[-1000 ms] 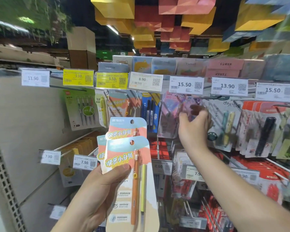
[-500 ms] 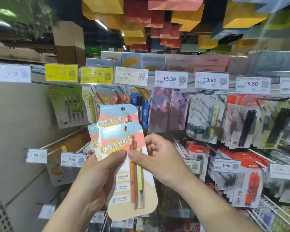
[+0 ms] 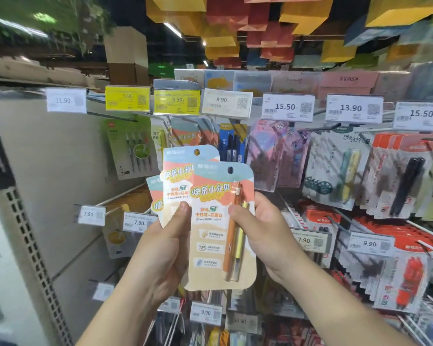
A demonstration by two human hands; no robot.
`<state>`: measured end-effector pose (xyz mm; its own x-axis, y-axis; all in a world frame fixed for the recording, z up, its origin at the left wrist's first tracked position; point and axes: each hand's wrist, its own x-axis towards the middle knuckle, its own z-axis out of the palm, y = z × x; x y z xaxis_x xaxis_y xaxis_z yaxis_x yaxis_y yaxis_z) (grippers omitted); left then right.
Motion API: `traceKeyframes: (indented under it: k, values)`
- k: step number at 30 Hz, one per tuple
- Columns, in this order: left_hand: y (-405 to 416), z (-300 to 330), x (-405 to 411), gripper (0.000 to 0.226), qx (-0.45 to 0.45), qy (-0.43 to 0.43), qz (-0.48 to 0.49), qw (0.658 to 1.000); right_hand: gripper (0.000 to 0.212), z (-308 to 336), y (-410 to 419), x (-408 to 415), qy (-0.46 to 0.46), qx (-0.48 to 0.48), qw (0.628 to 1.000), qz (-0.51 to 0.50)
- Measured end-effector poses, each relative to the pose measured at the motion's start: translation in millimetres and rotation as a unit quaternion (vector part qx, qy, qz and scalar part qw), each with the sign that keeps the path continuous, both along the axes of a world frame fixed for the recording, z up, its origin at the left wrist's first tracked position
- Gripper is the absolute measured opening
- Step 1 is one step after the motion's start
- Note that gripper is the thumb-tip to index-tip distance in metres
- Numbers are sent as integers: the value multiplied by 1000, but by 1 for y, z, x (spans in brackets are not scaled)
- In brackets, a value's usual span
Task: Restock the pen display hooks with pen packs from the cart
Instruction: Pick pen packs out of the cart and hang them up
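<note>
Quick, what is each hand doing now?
Left hand: holds the back pen packs.
Right hand: pinches the front pen pack.

An orange-and-cream card pen pack [image 3: 216,228] with a pale blue top carried yellow lettering, an orange pen and a yellow refill. Two bright yellow price tags [image 3: 127,101] hung beside white ones [image 3: 288,107]. Red-orange packs [image 3: 400,178] held black pens, and yellow, red and blue blocks [image 3: 260,18] patterned the ceiling.
</note>
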<state>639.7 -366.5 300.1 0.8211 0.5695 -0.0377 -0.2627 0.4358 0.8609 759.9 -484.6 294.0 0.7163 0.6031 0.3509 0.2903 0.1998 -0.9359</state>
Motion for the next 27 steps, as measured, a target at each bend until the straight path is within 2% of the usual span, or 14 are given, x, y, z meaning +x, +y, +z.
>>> traceKeyframes:
  k: [4,9,13,14,16,19,22,25,27]
  values:
    - [5,-4,-4,30,0,-8,-6,1000,27,1,9,-5,13,24,1000,0]
    - [14,-7,-12,29,3,-13,4,1000,7,8,19,-7,80,44,995,31]
    - [30,-9,-24,27,8,-5,37,999,22,20,31,-4,104,66,991,44]
    - [34,-10,-27,27,8,-2,46,999,21,24,34,-4,103,68,991,45]
    - [44,-11,-34,27,7,3,63,998,5,30,40,1,101,72,991,49]
    - [58,-9,-43,28,5,0,81,997,16,41,50,10,112,81,990,29]
    - [70,-10,-50,31,16,-2,91,996,3,56,62,20,111,95,989,-4]
    - [76,-11,-53,28,18,-7,101,995,23,69,74,26,85,102,991,-18]
    - [78,-11,-54,26,21,-3,103,994,26,73,82,29,75,104,991,-24]
